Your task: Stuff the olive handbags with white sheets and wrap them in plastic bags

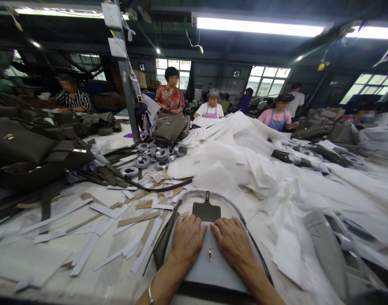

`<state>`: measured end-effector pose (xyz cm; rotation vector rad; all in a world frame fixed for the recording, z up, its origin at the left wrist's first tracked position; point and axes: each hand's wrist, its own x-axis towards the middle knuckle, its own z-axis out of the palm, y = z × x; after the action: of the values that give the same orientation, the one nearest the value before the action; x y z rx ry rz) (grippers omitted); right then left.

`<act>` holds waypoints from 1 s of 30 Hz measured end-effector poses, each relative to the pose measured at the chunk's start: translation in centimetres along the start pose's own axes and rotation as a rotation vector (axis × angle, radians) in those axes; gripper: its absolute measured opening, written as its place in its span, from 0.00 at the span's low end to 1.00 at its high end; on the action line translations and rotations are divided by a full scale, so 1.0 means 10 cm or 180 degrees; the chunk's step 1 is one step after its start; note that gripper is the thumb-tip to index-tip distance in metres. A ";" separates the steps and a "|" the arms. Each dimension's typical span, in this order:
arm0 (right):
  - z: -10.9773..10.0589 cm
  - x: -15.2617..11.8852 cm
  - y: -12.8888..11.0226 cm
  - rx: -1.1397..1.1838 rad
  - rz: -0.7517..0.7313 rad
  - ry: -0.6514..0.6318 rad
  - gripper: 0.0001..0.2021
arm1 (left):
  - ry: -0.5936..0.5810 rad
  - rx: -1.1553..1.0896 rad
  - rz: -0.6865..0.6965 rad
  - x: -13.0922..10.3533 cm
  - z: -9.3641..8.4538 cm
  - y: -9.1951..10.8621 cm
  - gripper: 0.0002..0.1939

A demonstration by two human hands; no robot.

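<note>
A dark olive handbag [162,245] lies before me at the table's near edge, with a pale grey sheet [209,275] over its front. A small gold metal clasp [209,255] shows through the sheet between my wrists. On the sheet's far edge, my left hand [189,237] is closed with its fingers bent. My right hand [232,239] mirrors it on the other side, thumb close to the left thumb. Just beyond the fingers is a dark tab [207,212] with a narrow strap end. A piped edge [241,212] curves around behind. My fingertips are partly hidden.
White and brown strips [101,212] are scattered left. Beyond them are wrapped strap coils [143,162] and stacked dark bags [28,144]. White foam sheets [235,148] pile up ahead. A grey plastic-covered object [333,254] lies right. A post [127,84] rises from the table; several co-workers are behind.
</note>
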<state>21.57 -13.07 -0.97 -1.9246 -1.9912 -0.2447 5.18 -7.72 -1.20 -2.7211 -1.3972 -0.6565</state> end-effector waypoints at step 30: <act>0.00 0.14 0.44 0.1909 0.0001 0.0073 0.18 | 0.0038 0.0087 -0.0384 0.14 -0.09 -0.10 0.14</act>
<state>25.89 -11.54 -1.00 -1.5227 -1.7781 0.3006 4.79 -6.20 -0.02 -2.6243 -1.5655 -0.6526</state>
